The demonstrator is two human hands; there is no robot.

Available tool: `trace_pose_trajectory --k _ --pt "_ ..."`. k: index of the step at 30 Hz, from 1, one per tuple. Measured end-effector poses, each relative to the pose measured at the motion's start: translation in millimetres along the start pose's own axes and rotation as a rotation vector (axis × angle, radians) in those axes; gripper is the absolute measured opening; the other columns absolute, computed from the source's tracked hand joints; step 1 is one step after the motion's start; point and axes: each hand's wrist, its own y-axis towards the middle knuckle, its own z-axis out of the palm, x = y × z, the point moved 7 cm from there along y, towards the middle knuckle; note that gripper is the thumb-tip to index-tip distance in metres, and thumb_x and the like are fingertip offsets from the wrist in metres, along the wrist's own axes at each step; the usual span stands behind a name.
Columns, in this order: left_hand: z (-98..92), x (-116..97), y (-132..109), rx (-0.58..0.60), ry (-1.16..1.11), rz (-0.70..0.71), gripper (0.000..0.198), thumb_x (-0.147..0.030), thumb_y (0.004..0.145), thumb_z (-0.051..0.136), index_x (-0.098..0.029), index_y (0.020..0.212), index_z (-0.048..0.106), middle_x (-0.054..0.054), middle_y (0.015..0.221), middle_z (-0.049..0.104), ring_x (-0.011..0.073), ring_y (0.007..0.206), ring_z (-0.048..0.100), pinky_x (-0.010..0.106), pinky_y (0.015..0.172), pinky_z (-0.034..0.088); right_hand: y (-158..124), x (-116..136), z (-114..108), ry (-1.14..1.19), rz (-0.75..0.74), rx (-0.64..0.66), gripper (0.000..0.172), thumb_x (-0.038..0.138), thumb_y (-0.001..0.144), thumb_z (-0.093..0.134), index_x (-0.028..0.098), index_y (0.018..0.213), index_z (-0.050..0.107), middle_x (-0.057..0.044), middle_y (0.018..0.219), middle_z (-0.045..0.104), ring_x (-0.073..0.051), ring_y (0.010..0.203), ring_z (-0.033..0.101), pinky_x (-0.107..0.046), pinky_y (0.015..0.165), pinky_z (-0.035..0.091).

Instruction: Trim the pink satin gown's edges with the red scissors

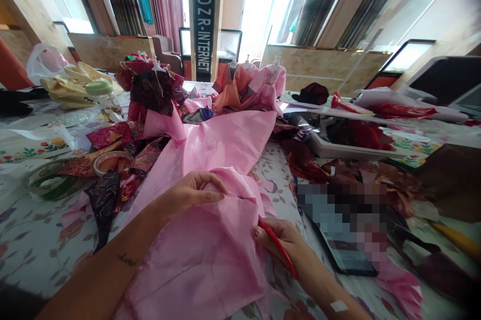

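A large sheet of shiny pink fabric point(195, 255) spreads over the flowered tablecloth in front of me. My left hand point(197, 189) is closed on a raised fold of it, thumb against fingers. At the fabric's right edge, my right hand point(287, 242) grips scissors by their red handle point(280, 249). The cloth and fingers hide the blades, so I cannot tell how far apart they are. A dark slit or crease shows in the fabric between my hands. Creases run across the lower part of the sheet.
Patterned scraps point(112, 134) and tape rolls point(56, 180) lie left. Dolls' dresses point(266, 82) stand at the back. Right are a tablet-like device point(351, 255), partly pixelated, a white tray point(338, 149) and brown scraps point(361, 175). A lidded jar point(103, 97) stands back left.
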Motion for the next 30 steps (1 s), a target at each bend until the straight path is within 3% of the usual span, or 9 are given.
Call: trace_pose_trajectory --k 8,12,17,24,30 --pt "7.1 1 6 -0.061 0.152 0.115 0.017 -0.024 0.082 0.059 -0.017 0.087 0.074 0.004 0.090 0.072 0.0157 0.089 0.063 0.025 0.084 0.047 3 -18 2 0.007 -0.002 0.003 0.047 0.057 0.074 0.062 0.018 0.058 0.043 0.004 0.057 0.032 -0.009 0.052 0.026 -0.023 0.046 0.020" --pt "9.3 -3 0 -0.148 0.259 0.161 0.022 -0.023 0.085 0.053 -0.017 0.091 0.073 0.005 0.097 0.072 0.0168 0.093 0.063 0.025 0.084 0.047 3 -27 1 -0.042 0.008 -0.044 0.048 0.060 0.074 0.061 0.017 0.059 0.046 0.004 0.055 0.033 -0.008 0.050 0.028 -0.023 0.044 0.020" --pt "15.2 -5 -8 -0.218 0.365 0.133 0.027 -0.033 0.071 0.073 -0.016 0.092 0.071 0.004 0.089 0.070 0.0180 0.081 0.063 0.026 0.072 0.050 2 -26 3 -0.077 0.015 -0.029 0.048 0.061 0.075 0.060 0.017 0.061 0.047 0.005 0.055 0.032 -0.008 0.050 0.027 -0.023 0.044 0.019" --pt "19.9 -10 -8 -0.196 0.394 0.217 0.031 -0.028 0.066 0.078 -0.021 0.096 0.071 0.003 0.102 0.069 0.0186 0.100 0.062 0.026 0.090 0.048 2 -20 8 -0.040 0.017 0.043 0.052 0.064 0.075 0.058 0.019 0.059 0.038 0.005 0.057 0.027 -0.008 0.052 0.023 -0.024 0.047 0.016" --pt "21.1 -12 -9 -0.171 0.400 0.245 0.033 -0.032 0.066 0.078 -0.024 0.098 0.072 0.002 0.104 0.069 0.0179 0.100 0.062 0.026 0.094 0.047 4 -23 11 0.042 0.014 0.126 0.054 0.066 0.076 0.057 0.019 0.059 0.037 0.005 0.057 0.027 -0.007 0.051 0.021 -0.024 0.046 0.013"
